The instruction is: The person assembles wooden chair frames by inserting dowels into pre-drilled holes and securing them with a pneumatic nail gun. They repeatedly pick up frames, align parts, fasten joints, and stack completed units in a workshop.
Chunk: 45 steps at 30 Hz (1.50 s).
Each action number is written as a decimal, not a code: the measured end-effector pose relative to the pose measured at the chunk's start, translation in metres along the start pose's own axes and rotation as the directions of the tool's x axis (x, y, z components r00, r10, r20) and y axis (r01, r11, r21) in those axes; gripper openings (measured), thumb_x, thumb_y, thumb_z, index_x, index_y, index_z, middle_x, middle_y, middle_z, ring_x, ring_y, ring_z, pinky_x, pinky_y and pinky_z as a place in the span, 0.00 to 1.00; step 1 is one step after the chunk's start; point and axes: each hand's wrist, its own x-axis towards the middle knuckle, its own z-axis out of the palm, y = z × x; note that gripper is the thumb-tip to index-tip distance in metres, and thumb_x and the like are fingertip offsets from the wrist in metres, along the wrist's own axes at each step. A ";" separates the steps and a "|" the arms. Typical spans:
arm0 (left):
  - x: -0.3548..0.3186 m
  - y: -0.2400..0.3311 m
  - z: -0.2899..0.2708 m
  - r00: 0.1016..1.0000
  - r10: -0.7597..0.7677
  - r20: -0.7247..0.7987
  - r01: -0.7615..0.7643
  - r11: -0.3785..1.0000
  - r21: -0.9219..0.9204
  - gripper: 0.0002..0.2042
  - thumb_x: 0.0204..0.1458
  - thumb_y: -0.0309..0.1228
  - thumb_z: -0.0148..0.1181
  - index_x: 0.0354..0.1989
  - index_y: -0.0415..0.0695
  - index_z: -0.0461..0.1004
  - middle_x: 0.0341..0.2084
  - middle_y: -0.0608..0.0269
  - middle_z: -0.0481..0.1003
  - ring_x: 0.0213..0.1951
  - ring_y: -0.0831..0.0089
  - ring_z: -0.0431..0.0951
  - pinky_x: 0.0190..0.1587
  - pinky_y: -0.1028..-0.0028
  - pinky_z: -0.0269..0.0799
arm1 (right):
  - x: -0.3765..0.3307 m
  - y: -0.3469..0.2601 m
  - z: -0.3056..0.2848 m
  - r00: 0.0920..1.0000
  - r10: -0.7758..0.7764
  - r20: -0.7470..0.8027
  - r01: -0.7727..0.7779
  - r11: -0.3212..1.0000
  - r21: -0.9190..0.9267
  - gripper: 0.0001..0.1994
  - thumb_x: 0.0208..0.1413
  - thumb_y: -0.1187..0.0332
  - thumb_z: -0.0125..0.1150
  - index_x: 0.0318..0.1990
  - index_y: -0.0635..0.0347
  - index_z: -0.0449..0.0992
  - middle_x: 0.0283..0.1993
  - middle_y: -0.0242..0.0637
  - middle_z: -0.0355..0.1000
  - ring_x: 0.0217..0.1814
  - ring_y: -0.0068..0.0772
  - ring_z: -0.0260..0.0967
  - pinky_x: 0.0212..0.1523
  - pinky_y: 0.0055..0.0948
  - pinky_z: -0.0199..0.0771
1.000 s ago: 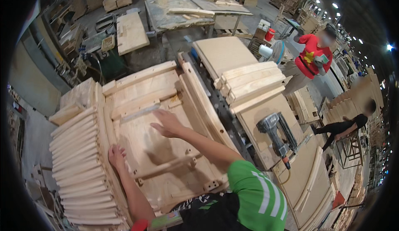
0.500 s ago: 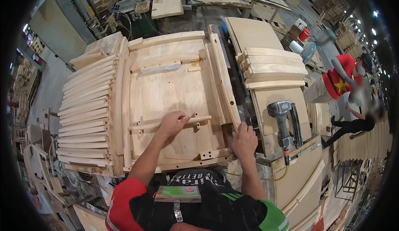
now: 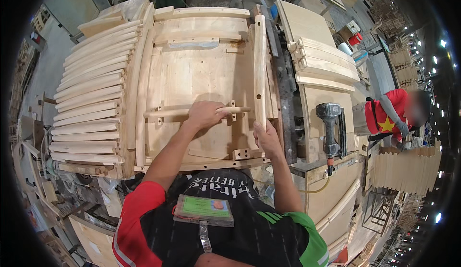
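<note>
Fingers wrapped round it near the middle, my left hand (image 3: 206,114) grips a slim wooden rod (image 3: 173,113) that lies crosswise on small wooden support blocks (image 3: 160,115). My right hand (image 3: 270,141) grips the near end of a long wooden rail (image 3: 260,65) with a drilled hole in its face. That rail stands lengthwise, just off the rod's right end; whether they touch is hard to tell. Both lie over a pale wooden work board (image 3: 192,82) framed by wooden strips. A block with dark holes (image 3: 247,154) sits at the board's near right corner.
Stacked wooden slats (image 3: 91,91) line the left side. On the right bench, a nail gun (image 3: 330,127) with a hose lies beside a pile of curved slats (image 3: 326,62). A co-worker in a red shirt (image 3: 386,113) stands farther right, by stacked boards (image 3: 403,168).
The rail in my right hand has shifted left, closer to the rod's end, and now stands straighter. My left hand stays on the rod. The whole view has tilted.
</note>
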 end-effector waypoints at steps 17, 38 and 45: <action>0.000 -0.003 -0.015 0.990 -0.049 0.129 0.058 0.996 -0.067 0.23 0.63 0.62 0.54 0.51 0.62 0.86 0.35 0.60 0.85 0.43 0.56 0.85 0.47 0.56 0.78 | -0.007 0.034 0.034 0.911 -0.299 -0.285 -0.075 0.558 -0.826 0.18 0.66 0.59 0.60 0.49 0.66 0.67 0.37 0.66 0.78 0.42 0.74 0.77 0.44 0.63 0.76; 0.001 0.001 -0.020 0.988 -0.047 0.149 0.063 0.993 -0.103 0.20 0.65 0.58 0.53 0.47 0.62 0.86 0.33 0.61 0.84 0.40 0.56 0.84 0.45 0.55 0.77 | -0.013 0.028 0.027 0.933 -0.304 -0.193 -0.010 0.514 -0.858 0.16 0.66 0.61 0.60 0.47 0.65 0.66 0.34 0.65 0.77 0.38 0.74 0.76 0.39 0.62 0.75; 0.007 -0.004 -0.020 0.980 -0.069 0.188 0.090 0.990 -0.109 0.20 0.65 0.58 0.53 0.47 0.62 0.86 0.32 0.60 0.85 0.39 0.56 0.84 0.44 0.55 0.78 | -0.013 0.027 0.031 0.942 -0.274 -0.193 -0.018 0.535 -0.844 0.17 0.66 0.61 0.61 0.47 0.66 0.66 0.35 0.65 0.77 0.38 0.74 0.76 0.40 0.62 0.75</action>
